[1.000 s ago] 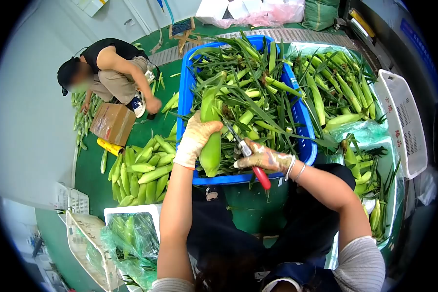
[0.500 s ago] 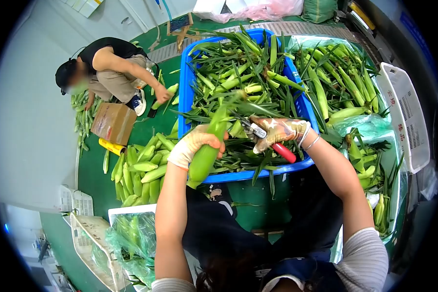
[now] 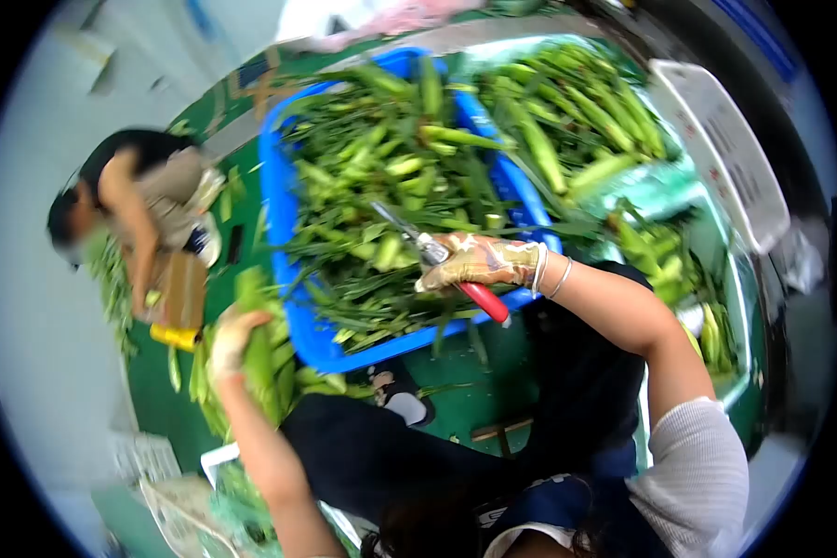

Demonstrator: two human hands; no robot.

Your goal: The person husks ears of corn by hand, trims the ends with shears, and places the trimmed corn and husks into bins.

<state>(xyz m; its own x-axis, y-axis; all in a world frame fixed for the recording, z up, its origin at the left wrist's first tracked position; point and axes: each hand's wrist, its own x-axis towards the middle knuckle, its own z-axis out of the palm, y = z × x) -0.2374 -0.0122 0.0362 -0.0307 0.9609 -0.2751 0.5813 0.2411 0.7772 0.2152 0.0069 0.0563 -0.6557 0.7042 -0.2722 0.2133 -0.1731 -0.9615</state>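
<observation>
My gloved left hand [image 3: 236,342] is over the pile of green corn ears [image 3: 274,372] on the floor, left of the blue basket [image 3: 335,358]. Its fingers are curled around a blurred green ear [image 3: 253,293]. My right hand [image 3: 479,260], in a stained glove, grips red-handled pruning shears [image 3: 486,302] above the basket, their blades pointing up and left. Cut husk tips and long leaves [image 3: 381,177] fill the basket.
A co-worker [image 3: 144,186] crouches at the left beside a cardboard box [image 3: 184,288] and a yellow object [image 3: 175,337]. Green-lined containers of corn [image 3: 614,139] stand at the right, near a white crate [image 3: 725,149]. Another crate [image 3: 181,511] is at lower left.
My left hand has carried the ear from over the basket left to the floor pile. The view has turned. The co-worker's arm has drawn back to the box.
</observation>
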